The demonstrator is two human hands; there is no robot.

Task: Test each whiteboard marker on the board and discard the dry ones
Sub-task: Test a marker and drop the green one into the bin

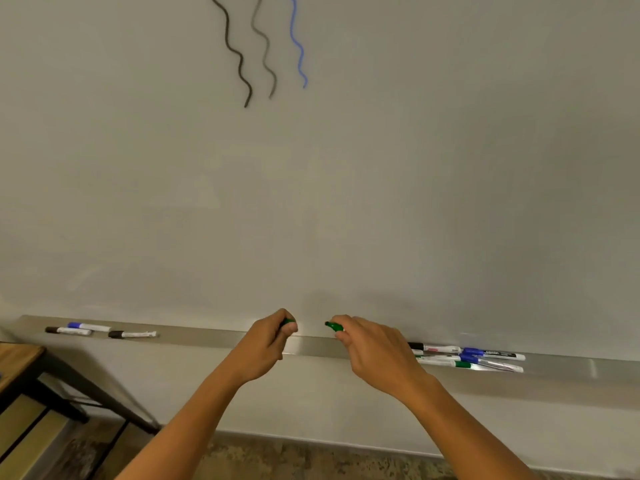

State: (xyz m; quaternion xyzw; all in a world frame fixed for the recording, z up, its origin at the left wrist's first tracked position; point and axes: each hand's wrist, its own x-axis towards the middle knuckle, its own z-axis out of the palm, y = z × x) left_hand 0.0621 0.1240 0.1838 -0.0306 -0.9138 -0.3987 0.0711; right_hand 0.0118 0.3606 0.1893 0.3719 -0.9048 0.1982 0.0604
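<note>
My left hand grips a green marker cap in front of the whiteboard. My right hand grips the uncapped green marker, its tip pointing left toward the cap. A small gap separates cap and tip, just above the metal tray. Three wavy lines, two dark and one blue, run down the upper board. Three markers lie at the tray's left end. Several markers lie at its right, partly hidden by my right hand.
A dark-framed wooden table stands at the lower left, under the tray's left end. Below the tray is plain wall, then a speckled floor.
</note>
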